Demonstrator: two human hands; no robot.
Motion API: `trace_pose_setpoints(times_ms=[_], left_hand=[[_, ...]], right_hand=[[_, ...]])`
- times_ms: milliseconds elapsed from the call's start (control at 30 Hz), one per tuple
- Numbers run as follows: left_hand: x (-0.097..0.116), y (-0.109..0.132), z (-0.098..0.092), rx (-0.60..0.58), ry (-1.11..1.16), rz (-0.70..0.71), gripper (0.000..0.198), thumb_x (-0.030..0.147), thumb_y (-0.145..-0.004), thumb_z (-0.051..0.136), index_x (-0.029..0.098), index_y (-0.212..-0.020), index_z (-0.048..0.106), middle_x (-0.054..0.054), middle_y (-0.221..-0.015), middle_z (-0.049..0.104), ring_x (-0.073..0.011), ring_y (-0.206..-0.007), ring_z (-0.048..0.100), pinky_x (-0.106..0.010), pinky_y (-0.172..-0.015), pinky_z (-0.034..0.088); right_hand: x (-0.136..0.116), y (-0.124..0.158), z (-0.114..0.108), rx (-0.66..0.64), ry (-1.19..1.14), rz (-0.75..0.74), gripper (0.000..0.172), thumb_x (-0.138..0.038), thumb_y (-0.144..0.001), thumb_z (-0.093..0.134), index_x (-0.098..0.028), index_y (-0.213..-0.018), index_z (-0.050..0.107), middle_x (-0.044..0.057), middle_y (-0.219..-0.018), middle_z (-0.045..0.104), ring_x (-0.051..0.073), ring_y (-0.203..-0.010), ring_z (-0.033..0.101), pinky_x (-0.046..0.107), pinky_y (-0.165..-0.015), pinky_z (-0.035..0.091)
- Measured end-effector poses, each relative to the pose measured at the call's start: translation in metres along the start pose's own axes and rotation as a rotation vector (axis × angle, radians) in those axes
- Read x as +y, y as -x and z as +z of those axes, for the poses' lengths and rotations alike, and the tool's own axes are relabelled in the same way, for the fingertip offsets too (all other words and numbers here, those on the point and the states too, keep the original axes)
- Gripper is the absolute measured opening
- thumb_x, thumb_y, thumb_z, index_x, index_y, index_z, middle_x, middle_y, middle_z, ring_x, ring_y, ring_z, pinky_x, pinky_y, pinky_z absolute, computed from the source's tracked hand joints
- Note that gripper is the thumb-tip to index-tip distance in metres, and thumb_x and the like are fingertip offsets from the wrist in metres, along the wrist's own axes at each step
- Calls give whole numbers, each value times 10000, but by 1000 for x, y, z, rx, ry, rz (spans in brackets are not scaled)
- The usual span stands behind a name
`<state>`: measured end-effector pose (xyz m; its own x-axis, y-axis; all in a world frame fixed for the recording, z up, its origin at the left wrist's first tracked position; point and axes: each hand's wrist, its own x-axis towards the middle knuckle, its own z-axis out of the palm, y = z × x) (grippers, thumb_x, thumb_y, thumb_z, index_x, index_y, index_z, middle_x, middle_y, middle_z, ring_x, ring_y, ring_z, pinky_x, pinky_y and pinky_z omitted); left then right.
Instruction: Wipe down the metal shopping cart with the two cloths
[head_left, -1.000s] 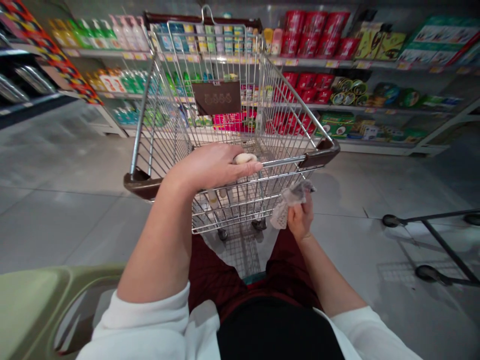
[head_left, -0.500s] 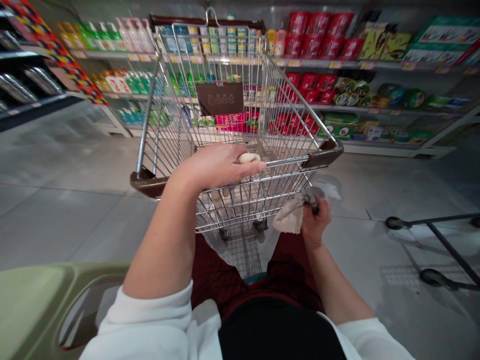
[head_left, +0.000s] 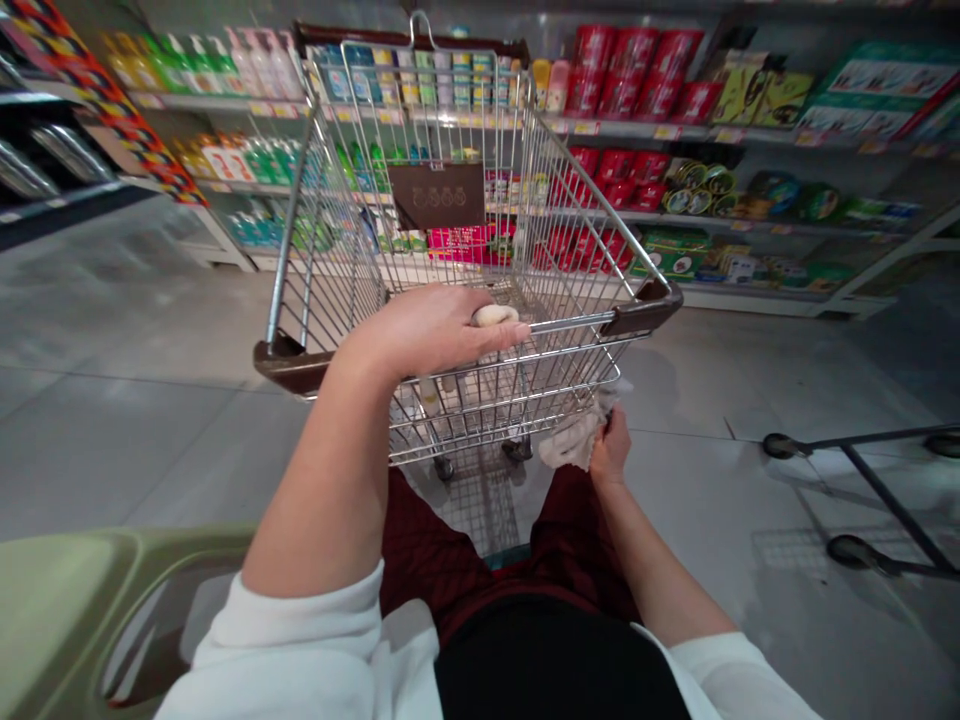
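Observation:
A metal shopping cart (head_left: 570, 340) with brown plastic corners stands right in front of me. My left hand (head_left: 435, 330) is closed over its near top rail, thumb lying along the bar. A small cream-coloured roll, perhaps cloth (head_left: 495, 316), shows between that thumb and forefinger. Lower and to the right, my right hand (head_left: 611, 447) grips a greyish-white rag (head_left: 570, 440) against the basket's lower right corner. Part of the rag hangs loose to the left of the fingers, and the fingertips are partly hidden.
Behind the cart, a store shelf (head_left: 652, 215) carries bottles, red tubs and boxes. A green plastic piece (head_left: 60, 600) is close at lower left. Another wheeled metal frame (head_left: 885, 480) stands on the right. My knees are just below the cart.
My right hand has moved slightly left and inward with the rag, closer to the basket's lower corner. My left hand keeps its place on the rail.

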<state>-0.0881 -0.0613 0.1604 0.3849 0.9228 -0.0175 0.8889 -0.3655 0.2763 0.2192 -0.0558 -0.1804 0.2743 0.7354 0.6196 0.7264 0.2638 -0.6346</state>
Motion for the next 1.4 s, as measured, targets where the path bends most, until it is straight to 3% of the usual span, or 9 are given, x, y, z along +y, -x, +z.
trace_pose_setpoints(times_ms=[200, 333, 433, 600, 767, 900, 1000, 1167, 1400], left_hand=[[2, 1, -1, -9, 6, -15, 617, 767, -837, 401, 208, -891, 655, -57, -835, 685, -194, -736, 579, -291, -666, 376], [2, -1, -1, -8, 11, 4, 600, 753, -847, 397, 215, -889, 660, -48, -808, 681, -198, -739, 578, -291, -673, 375], [2, -2, -1, -6, 9, 18, 595, 746, -854, 390, 215, -881, 656, -47, -793, 678, -199, -741, 578, -288, -672, 370], [2, -2, -1, -14, -6, -7, 608, 764, -842, 393, 210, -869, 644, -51, -795, 678, -195, -731, 571, -285, -658, 362], [1, -1, 0, 4, -1, 3, 619, 770, -842, 384, 210, -875, 647, -46, -779, 669, -190, -713, 568, -287, -650, 367], [1, 0, -1, -1, -9, -21, 617, 772, -837, 394, 211, -878, 648, -54, -801, 684, -196, -724, 580, -287, -651, 370], [2, 0, -1, -6, -7, -21, 624, 774, -837, 390, 213, -898, 655, -59, -826, 694, -203, -747, 589, -289, -666, 377], [2, -1, -1, -1, -10, -12, 618, 764, -843, 388, 211, -906, 655, -54, -816, 683, -201, -744, 582, -293, -671, 376], [-1, -1, 1, 5, 9, 2, 627, 778, -839, 385, 212, -893, 650, -52, -808, 683, -195, -738, 579, -288, -662, 378]], right_hand=[[-27, -14, -23, 103, 17, -11, 328, -317, -889, 511, -186, -1140, 675, 109, -1082, 689, 224, -1048, 632, 415, -945, 513], [-73, -31, -41, 210, 29, -237, 282, -238, -895, 552, -221, -1135, 698, 119, -1238, 634, 256, -1171, 602, 474, -1009, 494], [-96, -25, -32, 181, 74, -409, 263, -187, -899, 545, -243, -1096, 710, 96, -1209, 630, 223, -1104, 618, 422, -967, 531], [-86, 13, 4, 58, 185, -549, 229, -134, -902, 520, -218, -913, 733, 95, -1054, 654, 214, -1025, 586, 389, -912, 530], [-77, 22, 6, 4, 193, -548, 246, -112, -907, 507, -213, -891, 731, 83, -1007, 639, 213, -1000, 538, 376, -893, 511], [-93, 10, -8, -14, 196, -562, 246, -92, -888, 524, -223, -889, 732, 71, -970, 642, 198, -942, 524, 335, -856, 494], [-114, 3, -16, -15, 178, -601, 223, -105, -875, 568, -258, -914, 725, 41, -1013, 653, 185, -960, 539, 358, -932, 475], [-136, 5, 1, 10, 98, -726, 186, -152, -867, 642, -292, -949, 732, 30, -1063, 667, 181, -1022, 559, 460, -1097, 405], [-98, 40, 27, -81, 96, -757, 223, -127, -880, 626, -300, -846, 764, 30, -1098, 695, 188, -1161, 567, 362, -1017, 478]])
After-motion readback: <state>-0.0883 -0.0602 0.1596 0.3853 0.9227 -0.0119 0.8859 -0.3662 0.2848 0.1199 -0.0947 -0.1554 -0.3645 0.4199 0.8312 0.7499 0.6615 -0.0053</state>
